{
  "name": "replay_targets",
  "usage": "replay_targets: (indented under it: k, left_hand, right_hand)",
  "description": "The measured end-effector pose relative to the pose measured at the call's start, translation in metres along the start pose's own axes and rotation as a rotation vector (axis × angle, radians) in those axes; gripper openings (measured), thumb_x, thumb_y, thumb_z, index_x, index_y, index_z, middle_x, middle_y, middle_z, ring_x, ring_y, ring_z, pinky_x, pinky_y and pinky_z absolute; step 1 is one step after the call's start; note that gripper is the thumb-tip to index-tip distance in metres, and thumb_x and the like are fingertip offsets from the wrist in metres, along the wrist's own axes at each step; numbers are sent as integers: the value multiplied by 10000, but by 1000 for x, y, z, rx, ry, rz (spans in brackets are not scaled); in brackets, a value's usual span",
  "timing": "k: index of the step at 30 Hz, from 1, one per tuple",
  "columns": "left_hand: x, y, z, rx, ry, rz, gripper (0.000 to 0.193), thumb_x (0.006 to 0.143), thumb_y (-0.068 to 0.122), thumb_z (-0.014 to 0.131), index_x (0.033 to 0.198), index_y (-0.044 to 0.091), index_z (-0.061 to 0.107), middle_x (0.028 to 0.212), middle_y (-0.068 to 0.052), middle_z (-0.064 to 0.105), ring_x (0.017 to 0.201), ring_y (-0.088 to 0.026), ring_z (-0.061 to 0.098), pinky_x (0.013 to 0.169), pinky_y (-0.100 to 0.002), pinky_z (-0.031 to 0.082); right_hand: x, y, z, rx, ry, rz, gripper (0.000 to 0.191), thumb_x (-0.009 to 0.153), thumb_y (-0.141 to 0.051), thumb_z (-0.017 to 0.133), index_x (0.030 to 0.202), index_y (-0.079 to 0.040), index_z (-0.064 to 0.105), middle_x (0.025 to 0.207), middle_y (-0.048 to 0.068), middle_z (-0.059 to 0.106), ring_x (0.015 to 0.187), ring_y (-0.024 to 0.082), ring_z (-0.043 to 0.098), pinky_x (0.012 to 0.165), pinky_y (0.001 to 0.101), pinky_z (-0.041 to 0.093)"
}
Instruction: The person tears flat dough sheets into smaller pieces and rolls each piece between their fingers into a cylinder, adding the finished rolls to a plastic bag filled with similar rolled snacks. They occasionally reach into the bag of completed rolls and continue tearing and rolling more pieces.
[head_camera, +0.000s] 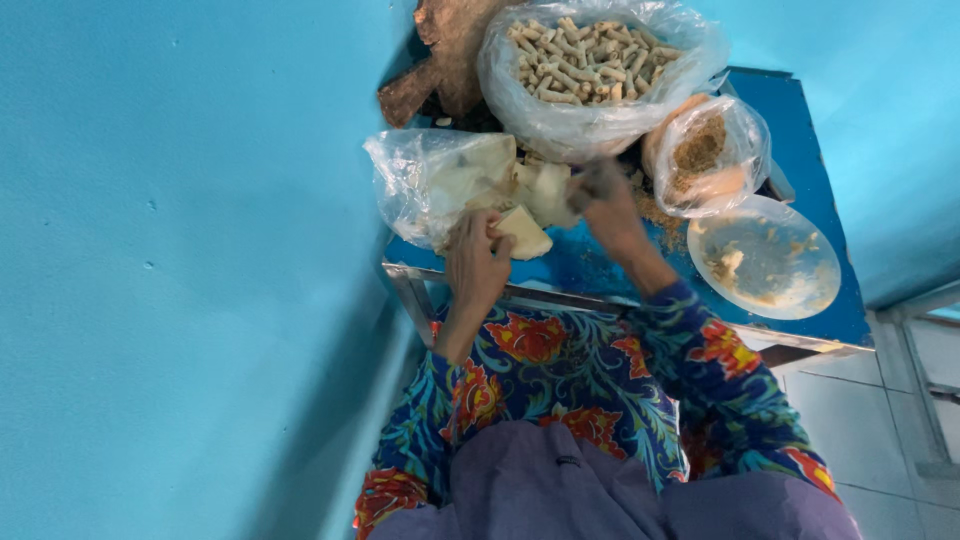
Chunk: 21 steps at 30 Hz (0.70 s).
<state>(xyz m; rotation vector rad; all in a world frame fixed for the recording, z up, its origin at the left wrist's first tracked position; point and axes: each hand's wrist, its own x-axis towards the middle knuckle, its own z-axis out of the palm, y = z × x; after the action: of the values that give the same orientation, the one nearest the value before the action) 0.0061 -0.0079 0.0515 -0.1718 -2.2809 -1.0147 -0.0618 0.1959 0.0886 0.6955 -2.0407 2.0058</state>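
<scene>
My left hand (476, 258) rests at the near edge of a small blue table (800, 300) and holds a pale, thin wrapper sheet (526, 232). My right hand (610, 205) reaches into a stack of the same pale wrappers (540, 185) spilling from a clear plastic bag (420, 180); motion blur hides its fingers. Behind them stands a large clear bag of several small rolled pastries (585, 60). Both forearms wear blue sleeves with red flowers.
A bag-lined bowl of brown crumbly filling (705, 155) sits right of my right hand. Nearer stands a round plate smeared with residue (765, 258). A brown lumpy object (440, 60) lies at the table's far left. A turquoise wall fills the left side; white floor tiles show at right.
</scene>
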Motion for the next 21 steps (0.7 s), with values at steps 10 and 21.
replay_targets:
  k: [10, 21]
  left_hand:
    - [-2, -1, 3, -29, -35, 77, 266, 892, 159, 749, 1124, 126, 626, 1091, -72, 645, 958, -255, 712, 808, -436, 521]
    - [0, 0, 4, 31, -10, 135, 254, 878, 161, 762, 1087, 106, 629, 1132, -90, 643, 1016, -308, 668, 880, -450, 500]
  right_hand:
    - [-18, -17, -37, -1067, -254, 17, 388, 992, -147, 641, 1336, -61, 483, 892, 193, 712, 856, 408, 698, 711, 531, 518]
    - [26, -13, -40, -1370, -201, -570, 574, 793, -24, 615, 1356, 28, 514, 966, 163, 677, 975, 338, 663, 810, 430, 522]
